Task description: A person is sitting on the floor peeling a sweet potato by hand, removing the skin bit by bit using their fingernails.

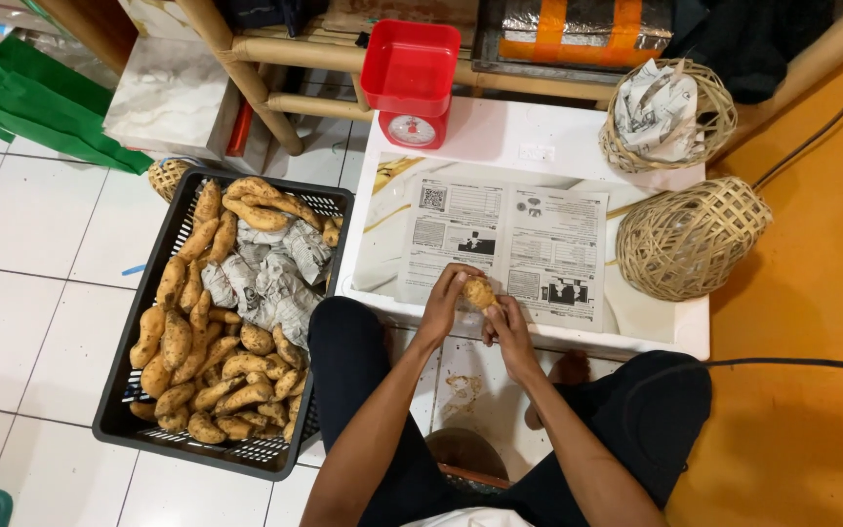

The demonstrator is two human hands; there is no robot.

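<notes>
Tan-skinned, the sweet potato (478, 292) sat between both my hands above the newspaper sheet (509, 244) on the white table (539, 146); my left hand (441, 303) gripped its left end, my right hand (506, 322) clasped it from below, long axis slanting across

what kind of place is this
Probably a small home packing spot for produce: a black crate of sweet potatoes on a tiled floor, a red weighing scale, and woven baskets beside spread newspaper. Both hands hold one tuber.
</notes>
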